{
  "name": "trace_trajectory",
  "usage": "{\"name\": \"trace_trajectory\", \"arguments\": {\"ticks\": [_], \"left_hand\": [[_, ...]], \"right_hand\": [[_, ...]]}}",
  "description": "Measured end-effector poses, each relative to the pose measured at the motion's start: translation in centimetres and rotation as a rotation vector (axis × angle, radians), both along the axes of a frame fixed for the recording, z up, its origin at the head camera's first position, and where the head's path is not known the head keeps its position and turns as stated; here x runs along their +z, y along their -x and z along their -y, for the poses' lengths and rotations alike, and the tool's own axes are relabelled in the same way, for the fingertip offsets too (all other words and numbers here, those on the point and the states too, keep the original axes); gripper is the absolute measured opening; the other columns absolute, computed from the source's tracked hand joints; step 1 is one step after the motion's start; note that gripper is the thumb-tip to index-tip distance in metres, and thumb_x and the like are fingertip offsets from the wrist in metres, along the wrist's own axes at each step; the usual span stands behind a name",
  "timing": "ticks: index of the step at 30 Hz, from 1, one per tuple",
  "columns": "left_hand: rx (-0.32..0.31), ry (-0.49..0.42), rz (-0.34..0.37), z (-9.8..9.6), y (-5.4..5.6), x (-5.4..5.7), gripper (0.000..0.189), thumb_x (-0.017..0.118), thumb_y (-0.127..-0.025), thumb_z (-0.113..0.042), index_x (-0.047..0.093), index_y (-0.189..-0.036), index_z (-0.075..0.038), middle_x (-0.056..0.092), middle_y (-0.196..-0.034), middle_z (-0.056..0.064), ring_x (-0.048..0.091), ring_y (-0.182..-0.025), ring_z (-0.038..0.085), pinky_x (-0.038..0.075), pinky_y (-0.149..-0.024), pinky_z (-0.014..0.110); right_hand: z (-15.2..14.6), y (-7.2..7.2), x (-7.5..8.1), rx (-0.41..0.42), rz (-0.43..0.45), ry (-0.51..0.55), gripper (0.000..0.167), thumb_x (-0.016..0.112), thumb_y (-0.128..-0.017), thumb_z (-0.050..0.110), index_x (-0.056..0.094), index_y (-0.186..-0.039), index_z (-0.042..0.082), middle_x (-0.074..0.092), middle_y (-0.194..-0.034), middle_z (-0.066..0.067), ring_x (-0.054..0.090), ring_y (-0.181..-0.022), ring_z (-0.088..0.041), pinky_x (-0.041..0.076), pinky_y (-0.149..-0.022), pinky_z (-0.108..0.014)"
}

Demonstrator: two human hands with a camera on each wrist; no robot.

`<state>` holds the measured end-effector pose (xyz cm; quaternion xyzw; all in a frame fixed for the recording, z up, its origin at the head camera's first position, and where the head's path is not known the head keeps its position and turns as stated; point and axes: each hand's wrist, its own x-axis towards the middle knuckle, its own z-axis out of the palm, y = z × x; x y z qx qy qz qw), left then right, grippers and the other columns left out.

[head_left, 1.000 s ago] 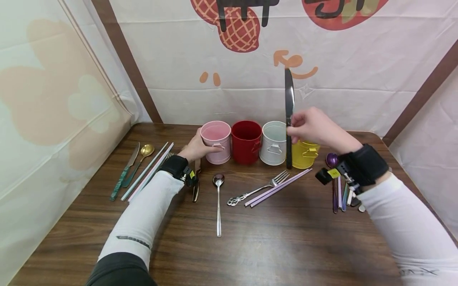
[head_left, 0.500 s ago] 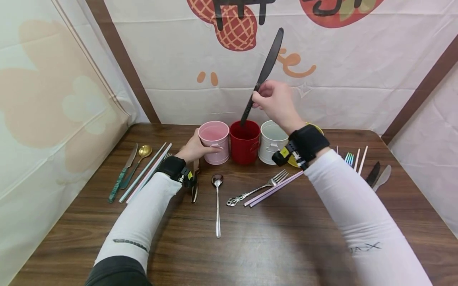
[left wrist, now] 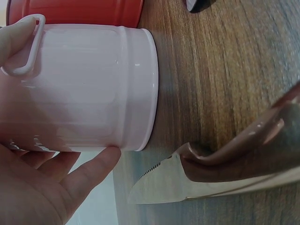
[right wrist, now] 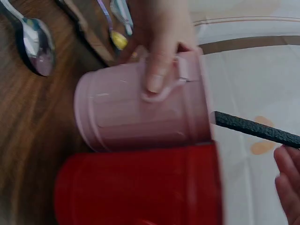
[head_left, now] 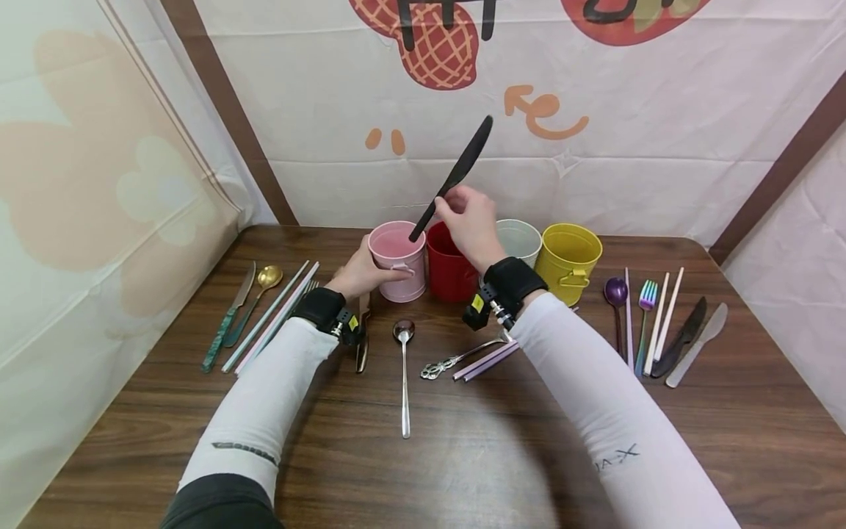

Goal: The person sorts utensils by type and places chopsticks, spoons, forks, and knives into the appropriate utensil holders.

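Note:
My left hand (head_left: 360, 275) holds the pink bucket (head_left: 405, 285) from its left side. In the left wrist view the thumb lies at the bucket's small wire handle, with fingers spread along the opposite wall. My right hand (head_left: 476, 226) pinches a black table knife (head_left: 468, 160) by its handle, the blade tilted up and to the right. The handle's lower end is at the mouth of the pink bucket. Touching or nearly touching the pink one stands a red bucket (head_left: 448, 275), partly hidden by my right hand. A knife with a brown handle (left wrist: 234, 161) lies below my left wrist.
White (head_left: 518, 236) and yellow (head_left: 570, 253) buckets continue the row. Left lie a green-handled knife (head_left: 228, 319), a gold spoon (head_left: 269, 278) and chopsticks (head_left: 267, 319). A silver spoon (head_left: 405, 375) and ornate fork (head_left: 449, 364) lie in front; several utensils, including a purple spoon (head_left: 616, 294), lie right.
My right hand has carried the black knife leftward from the yellow bucket, past the red one, and lowered it at the pink bucket. The left hand keeps its hold on the pink bucket.

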<state>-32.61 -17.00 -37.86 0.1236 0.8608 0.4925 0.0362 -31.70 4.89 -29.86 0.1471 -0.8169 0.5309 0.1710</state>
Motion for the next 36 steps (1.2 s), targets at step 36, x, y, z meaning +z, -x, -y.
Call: {"name": "trace_trajectory", "arguments": {"ticks": [36], "left_hand": [[0.025, 0.001, -0.017, -0.2, -0.2, 0.0, 0.098, 0.085, -0.075, -0.015, 0.019, -0.145, 0.000, 0.040, -0.138, 0.020, 0.043, -0.126, 0.030, 0.033, -0.107, 0.042]], "right_hand": [[2.1, 0.4, -3.6, -0.113, 0.103, -0.421, 0.019, 0.069, -0.092, 0.028, 0.077, -0.102, 0.014, 0.062, -0.113, -0.003, 0.056, -0.107, -0.018, 0.045, -0.091, -0.034]]}}
